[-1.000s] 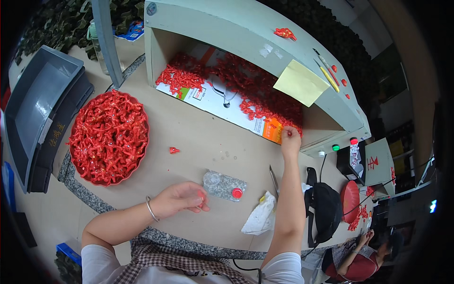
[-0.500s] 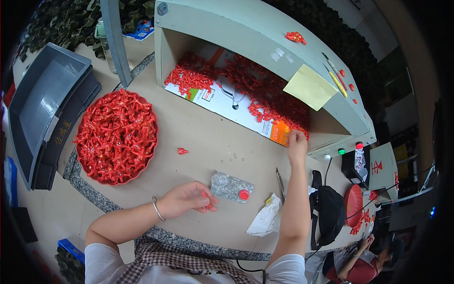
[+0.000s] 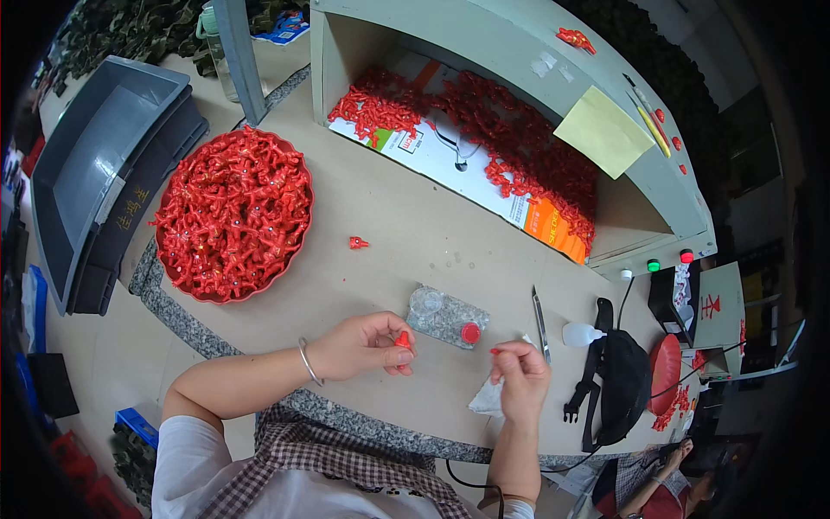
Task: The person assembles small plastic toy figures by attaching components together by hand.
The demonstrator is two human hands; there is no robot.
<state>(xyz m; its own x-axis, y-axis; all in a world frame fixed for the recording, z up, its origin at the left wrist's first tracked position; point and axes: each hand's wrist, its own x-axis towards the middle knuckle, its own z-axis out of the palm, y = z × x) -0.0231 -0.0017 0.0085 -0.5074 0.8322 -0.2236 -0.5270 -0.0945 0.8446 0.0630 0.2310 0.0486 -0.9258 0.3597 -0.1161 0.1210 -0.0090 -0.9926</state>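
My left hand (image 3: 353,348) is closed on a small red plastic figure part (image 3: 403,339), held between thumb and fingers. To its right, my right hand (image 3: 524,381) pinches a tiny red piece (image 3: 494,351), mostly hidden by the fingertips. Both hands are raised above the near part of the table, a short gap apart. Just beyond them lies a grey speckled slab (image 3: 432,316) with a red round cap (image 3: 470,333) on it. A single red part (image 3: 358,243) rests farther out on the tabletop.
A red bowl (image 3: 304,227) heaped with red figures stands left, beside stacked grey bins (image 3: 112,186). Loose red parts (image 3: 376,104) fill the pale green shelf (image 3: 333,52). Tweezers (image 3: 540,322), a white tissue (image 3: 487,400), a white bottle (image 3: 582,333) and a black pouch (image 3: 624,389) lie right.
My right hand has come back from the shelf's right end toward my left hand, with a tiny red piece in its fingers. The view has shifted slightly; my left hand still holds its part.
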